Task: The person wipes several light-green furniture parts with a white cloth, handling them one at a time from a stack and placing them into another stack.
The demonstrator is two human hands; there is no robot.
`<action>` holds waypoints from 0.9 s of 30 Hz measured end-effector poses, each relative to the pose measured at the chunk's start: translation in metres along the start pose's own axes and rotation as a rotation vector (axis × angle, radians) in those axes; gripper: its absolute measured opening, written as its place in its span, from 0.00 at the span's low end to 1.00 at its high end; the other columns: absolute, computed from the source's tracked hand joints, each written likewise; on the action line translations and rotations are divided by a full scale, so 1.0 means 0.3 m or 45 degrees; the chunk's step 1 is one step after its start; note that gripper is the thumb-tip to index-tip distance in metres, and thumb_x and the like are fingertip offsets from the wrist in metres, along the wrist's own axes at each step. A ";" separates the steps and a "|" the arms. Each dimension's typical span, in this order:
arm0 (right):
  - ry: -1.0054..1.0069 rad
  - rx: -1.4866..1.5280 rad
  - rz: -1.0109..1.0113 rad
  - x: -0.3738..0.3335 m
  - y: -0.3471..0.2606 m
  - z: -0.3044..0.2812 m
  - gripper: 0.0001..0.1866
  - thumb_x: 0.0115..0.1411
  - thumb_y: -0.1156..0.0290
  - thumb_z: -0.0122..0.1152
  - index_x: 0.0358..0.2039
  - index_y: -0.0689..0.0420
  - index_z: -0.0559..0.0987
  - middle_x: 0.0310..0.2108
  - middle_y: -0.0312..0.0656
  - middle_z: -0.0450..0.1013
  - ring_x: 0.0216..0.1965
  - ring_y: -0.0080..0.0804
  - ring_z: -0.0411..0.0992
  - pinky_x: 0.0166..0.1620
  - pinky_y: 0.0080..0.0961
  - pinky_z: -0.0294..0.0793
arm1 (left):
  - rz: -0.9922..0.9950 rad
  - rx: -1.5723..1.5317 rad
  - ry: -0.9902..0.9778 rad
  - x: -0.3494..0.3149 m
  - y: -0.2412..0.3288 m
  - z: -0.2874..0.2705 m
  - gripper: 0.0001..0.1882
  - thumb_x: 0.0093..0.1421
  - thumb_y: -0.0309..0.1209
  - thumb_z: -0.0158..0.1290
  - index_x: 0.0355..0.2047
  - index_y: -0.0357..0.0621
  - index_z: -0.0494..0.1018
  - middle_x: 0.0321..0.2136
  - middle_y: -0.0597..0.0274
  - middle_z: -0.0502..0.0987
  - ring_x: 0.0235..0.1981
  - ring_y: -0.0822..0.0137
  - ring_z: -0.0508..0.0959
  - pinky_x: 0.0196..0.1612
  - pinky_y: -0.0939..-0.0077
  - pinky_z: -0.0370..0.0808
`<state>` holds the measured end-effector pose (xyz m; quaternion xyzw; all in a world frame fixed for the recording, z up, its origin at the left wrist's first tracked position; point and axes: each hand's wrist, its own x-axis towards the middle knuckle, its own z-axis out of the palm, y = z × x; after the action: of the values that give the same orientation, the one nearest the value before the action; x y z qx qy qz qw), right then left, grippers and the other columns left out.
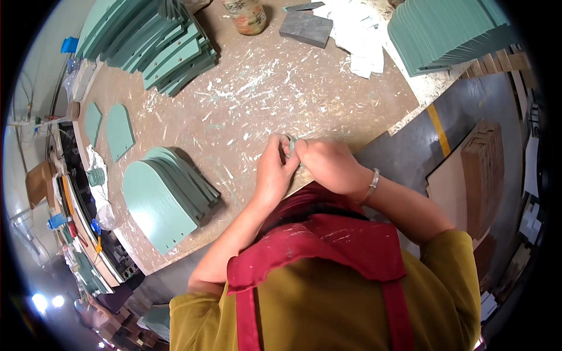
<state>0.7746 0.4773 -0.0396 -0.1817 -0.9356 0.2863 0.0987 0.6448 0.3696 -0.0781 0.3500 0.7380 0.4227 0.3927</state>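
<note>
One small green piece pinched in fingers of left hand; right hand held against it, finger grip kinda hidden, can't tell. Two loose green panels seen left of fingers on bench, one jar beyond.

Left hand, right hand, apparently pinching a green piece

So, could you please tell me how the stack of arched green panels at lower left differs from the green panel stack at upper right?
The lower-left stack has only a few panels, while the upper-right stack has many more. The lower-left stack is loosely fanned; the upper-right stack is packed closely together. Both are the same muted green.
</note>
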 end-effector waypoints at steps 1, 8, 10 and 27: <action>0.011 -0.005 0.004 -0.007 0.008 0.002 0.05 0.57 0.75 0.53 0.31 0.63 0.74 0.23 0.53 0.75 0.27 0.51 0.77 0.30 0.43 0.75 | 0.007 0.025 0.008 0.003 -0.001 -0.001 0.12 0.61 0.29 0.58 0.40 0.40 0.67 0.26 0.61 0.73 0.23 0.71 0.70 0.29 0.73 0.70; 0.125 -0.006 0.379 -0.062 0.033 -0.081 0.04 0.60 0.74 0.55 0.34 0.59 0.73 0.25 0.48 0.73 0.29 0.52 0.74 0.32 0.44 0.72 | -0.188 -0.441 0.007 -0.017 -0.008 0.006 0.08 0.64 0.24 0.55 0.40 0.39 0.67 0.28 0.65 0.71 0.24 0.76 0.72 0.25 0.80 0.70; 0.223 0.077 0.397 -0.074 0.047 -0.070 0.04 0.61 0.73 0.55 0.35 0.58 0.74 0.25 0.47 0.72 0.29 0.51 0.73 0.33 0.43 0.71 | -0.203 -0.452 -0.019 -0.023 0.008 0.001 0.07 0.66 0.22 0.53 0.41 0.38 0.67 0.31 0.66 0.70 0.23 0.78 0.73 0.23 0.84 0.69; 0.262 0.470 0.217 -0.121 0.018 0.046 0.10 0.59 0.75 0.57 0.40 0.59 0.71 0.31 0.47 0.71 0.34 0.49 0.74 0.35 0.41 0.74 | -0.143 -0.348 0.017 -0.025 -0.011 0.011 0.08 0.67 0.25 0.53 0.42 0.41 0.65 0.30 0.67 0.72 0.27 0.79 0.72 0.26 0.84 0.72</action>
<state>0.8053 0.4602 -0.0571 -0.2673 -0.8336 0.4399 0.2006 0.6505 0.3632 -0.0800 0.2485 0.6946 0.4988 0.4549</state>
